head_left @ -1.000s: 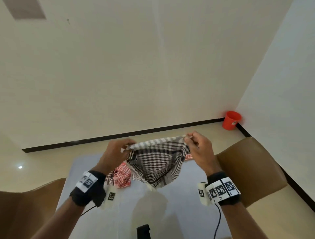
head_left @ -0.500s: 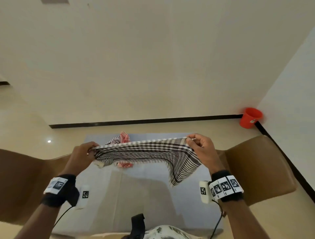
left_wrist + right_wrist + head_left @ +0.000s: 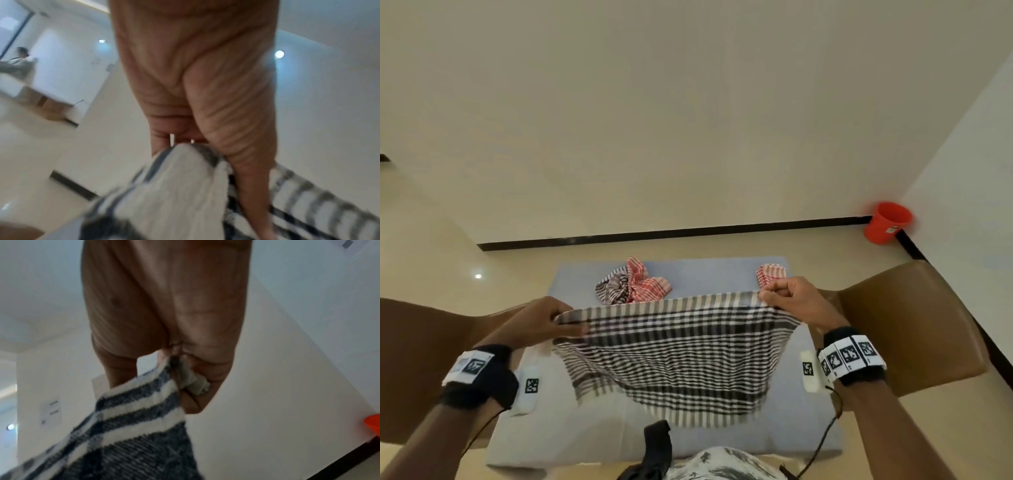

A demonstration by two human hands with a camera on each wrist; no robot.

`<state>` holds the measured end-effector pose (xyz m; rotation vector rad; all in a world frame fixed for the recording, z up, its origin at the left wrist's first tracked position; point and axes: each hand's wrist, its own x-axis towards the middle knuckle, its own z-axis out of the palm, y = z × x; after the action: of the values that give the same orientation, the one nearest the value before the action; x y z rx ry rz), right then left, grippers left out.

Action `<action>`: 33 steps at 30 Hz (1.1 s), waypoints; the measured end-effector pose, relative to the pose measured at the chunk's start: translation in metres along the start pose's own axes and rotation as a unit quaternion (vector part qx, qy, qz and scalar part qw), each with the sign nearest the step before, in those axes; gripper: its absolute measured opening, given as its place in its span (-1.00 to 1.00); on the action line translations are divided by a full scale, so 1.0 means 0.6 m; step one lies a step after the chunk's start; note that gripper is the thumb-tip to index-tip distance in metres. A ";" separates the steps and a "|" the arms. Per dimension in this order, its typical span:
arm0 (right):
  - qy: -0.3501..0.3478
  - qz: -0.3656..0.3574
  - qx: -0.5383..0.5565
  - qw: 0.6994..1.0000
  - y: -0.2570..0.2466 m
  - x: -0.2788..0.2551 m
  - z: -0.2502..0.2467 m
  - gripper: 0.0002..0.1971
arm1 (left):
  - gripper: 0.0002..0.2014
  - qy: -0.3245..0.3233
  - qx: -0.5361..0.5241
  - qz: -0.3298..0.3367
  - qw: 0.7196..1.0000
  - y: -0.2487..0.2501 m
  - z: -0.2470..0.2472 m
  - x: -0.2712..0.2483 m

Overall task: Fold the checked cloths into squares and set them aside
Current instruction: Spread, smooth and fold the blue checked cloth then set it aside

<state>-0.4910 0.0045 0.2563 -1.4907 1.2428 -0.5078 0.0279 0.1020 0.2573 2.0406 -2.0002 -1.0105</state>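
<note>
A black-and-white checked cloth (image 3: 674, 356) hangs spread out above the grey-blue table (image 3: 592, 431), stretched between my two hands. My left hand (image 3: 558, 320) pinches its left top corner, my right hand (image 3: 774, 296) its right top corner. The left wrist view shows the cloth (image 3: 168, 191) bunched under my left hand (image 3: 195, 142). In the right wrist view my right hand (image 3: 176, 366) grips the cloth (image 3: 131, 426) at its edge. A crumpled heap of red and brown checked cloths (image 3: 631, 282) lies at the table's far side. A folded red checked cloth (image 3: 770, 274) sits at the far right corner.
Brown chairs stand at the table's left (image 3: 424, 342) and right (image 3: 914, 325). An orange bucket (image 3: 888, 222) sits in the room's far right corner. A black strap (image 3: 657, 442) hangs at the near table edge.
My hands have drawn apart and lowered, so the bunched cloth now hangs spread wide. The view has tipped down, showing more of the table.
</note>
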 end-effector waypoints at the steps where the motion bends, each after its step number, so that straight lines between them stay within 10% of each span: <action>1: 0.023 -0.015 -0.017 0.999 -0.003 0.017 0.002 -0.85 | -0.81 0.034 0.036 0.009 0.999 -0.005 -0.007 0.019; 8: 0.265 -0.092 -0.114 0.953 -0.024 0.104 -0.002 -0.72 | -0.87 0.259 0.114 0.024 0.959 0.035 -0.038 0.132; 17: 0.384 -0.142 -0.116 0.905 -0.017 0.077 -0.038 -0.78 | -0.76 0.384 0.092 0.115 0.912 0.072 -0.049 0.143; 26: 0.304 -0.047 -0.181 0.934 0.206 -0.004 0.040 -0.85 | -0.65 0.309 0.129 0.084 0.938 -0.036 0.139 0.073; 33: 0.266 0.037 -0.197 0.943 0.404 -0.020 0.121 -0.70 | -0.67 0.119 0.175 0.002 0.977 -0.090 0.354 0.040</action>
<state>-0.5380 0.0780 0.0183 -1.6881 1.9052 -0.6666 -0.0386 0.1641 0.0567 2.1924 -2.1689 -0.4025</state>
